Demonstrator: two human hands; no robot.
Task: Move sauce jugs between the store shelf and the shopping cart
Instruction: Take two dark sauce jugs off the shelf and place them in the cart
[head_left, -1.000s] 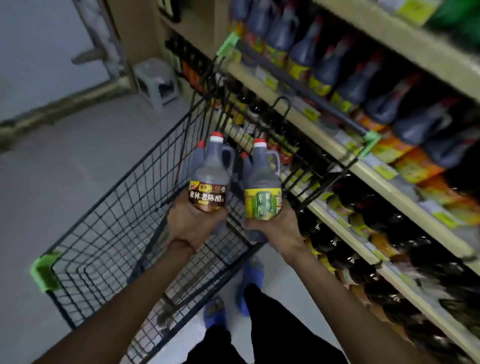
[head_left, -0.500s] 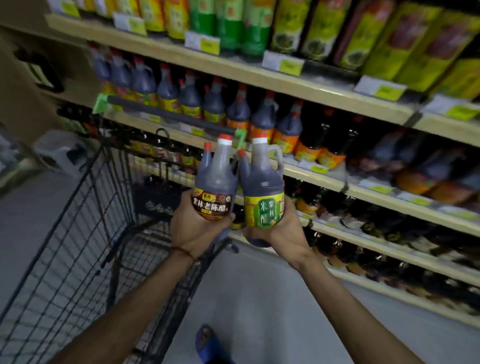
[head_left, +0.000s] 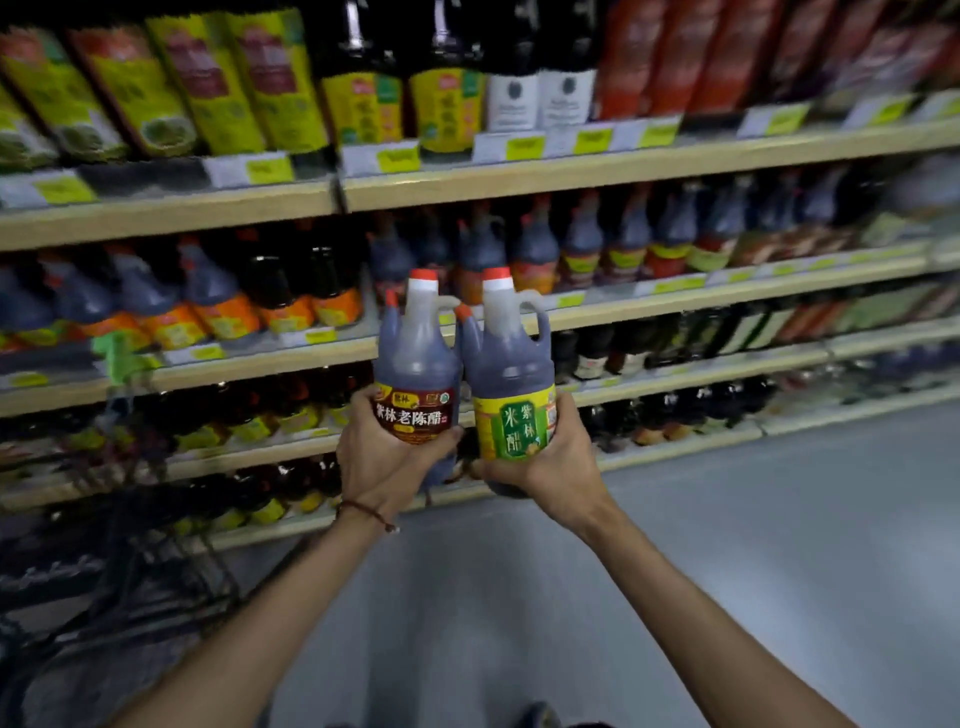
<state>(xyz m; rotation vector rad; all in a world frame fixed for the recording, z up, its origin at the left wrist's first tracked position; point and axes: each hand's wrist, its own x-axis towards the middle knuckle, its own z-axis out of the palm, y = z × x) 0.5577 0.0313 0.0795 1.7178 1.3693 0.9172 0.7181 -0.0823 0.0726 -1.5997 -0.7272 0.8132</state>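
Brown-labelled jug (head_left: 415, 374) is gripped upright by the left hand (head_left: 379, 462); green-labelled jug (head_left: 511, 384), just beside it, is gripped by the right hand (head_left: 550, 462), before the store shelf (head_left: 623, 171).

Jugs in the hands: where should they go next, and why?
Probably ease both forward onto the middle shelf: the left hand grips the brown-label jug, the right hand the green-label jug, upright before its row of similar jugs.

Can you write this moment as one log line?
left hand: holds brown-label jug | right hand: holds green-label jug | jugs: upright, before shelf
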